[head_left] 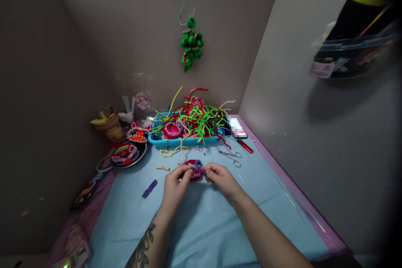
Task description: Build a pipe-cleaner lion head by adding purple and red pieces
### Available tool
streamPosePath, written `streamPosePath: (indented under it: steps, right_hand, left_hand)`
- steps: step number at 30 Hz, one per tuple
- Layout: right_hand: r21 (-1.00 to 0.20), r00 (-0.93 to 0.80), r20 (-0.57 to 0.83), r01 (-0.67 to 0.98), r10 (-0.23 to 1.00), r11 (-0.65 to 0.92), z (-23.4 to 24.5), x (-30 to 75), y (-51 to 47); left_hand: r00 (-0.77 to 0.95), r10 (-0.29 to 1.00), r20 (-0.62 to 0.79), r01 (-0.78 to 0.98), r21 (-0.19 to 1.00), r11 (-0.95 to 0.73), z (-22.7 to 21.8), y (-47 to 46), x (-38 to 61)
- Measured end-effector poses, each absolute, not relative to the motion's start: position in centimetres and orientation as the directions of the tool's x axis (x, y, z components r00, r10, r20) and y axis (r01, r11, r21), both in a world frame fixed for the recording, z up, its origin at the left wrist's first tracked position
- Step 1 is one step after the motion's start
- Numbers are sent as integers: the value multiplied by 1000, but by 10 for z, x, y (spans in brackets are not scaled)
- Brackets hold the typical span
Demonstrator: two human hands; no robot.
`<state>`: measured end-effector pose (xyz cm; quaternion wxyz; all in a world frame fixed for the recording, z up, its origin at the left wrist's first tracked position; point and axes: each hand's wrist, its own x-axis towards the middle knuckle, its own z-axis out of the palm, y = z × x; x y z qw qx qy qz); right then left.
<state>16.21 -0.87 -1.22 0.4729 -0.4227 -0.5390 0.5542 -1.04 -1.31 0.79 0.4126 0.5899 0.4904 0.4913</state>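
Note:
My left hand (176,183) and my right hand (222,179) meet over the middle of the blue-covered table. Between them is a small red, pink and purple fuzzy pipe-cleaner piece (191,174) with a touch of orange. The thumb and forefinger of my left hand pinch its left side. On its right side, the fingers of my right hand are closed at the purple edge. My fingertips partly cover the piece. A purple pipe-cleaner strip (150,188) and a short cream strip (162,168) lie to the left.
Behind stands a blue tray (176,142) heaped with pipe cleaners. Scissors (231,157), a red-handled tool (245,146) and a phone (236,127) lie at the right. At the left are a metal dish (143,153) with finished pieces and a terracotta pot (113,129). Grey partitions surround three sides.

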Motion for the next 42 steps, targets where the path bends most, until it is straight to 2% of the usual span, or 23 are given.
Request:
streamPosePath:
  steps: [7, 13, 18, 26, 32, 35, 39, 42]
  right_hand:
    - [-992, -76, 123, -8, 989, 123, -20, 159, -8]
    - [-991, -15, 132, 23, 991, 133, -21, 157, -8]
    - [-978, 57, 160, 147, 985, 151, -16, 155, -11]
    - [-886, 99, 373, 332, 922, 323, -16, 153, -16]
    - [-730, 79, 573, 501, 815, 465, -20, 152, -20]
    - [-719, 60, 559, 532, 827, 448, -20, 149, -20]
    - [-788, 4, 436, 485, 900, 380, -16, 148, -18]
    - [-788, -92, 411, 464, 907, 405, -13, 153, -16]
  left_hand:
    - [65, 983, 172, 163, 970, -181, 12, -16, -10]
    - [74, 981, 182, 160, 968, -191, 11, -15, -8]
    - [62, 983, 175, 168, 969, -183, 11, -15, -8]
    - [28, 988, 151, 172, 973, -153, 7, -15, -8]
    - [21, 990, 137, 170, 976, -138, 7, -16, -6]
    - [20, 988, 154, 172, 973, -155, 6, -16, -5]
    - [59, 976, 208, 186, 959, -216, 1, -14, -7]
    - [108, 960, 258, 205, 939, -276, -1, -14, -9]
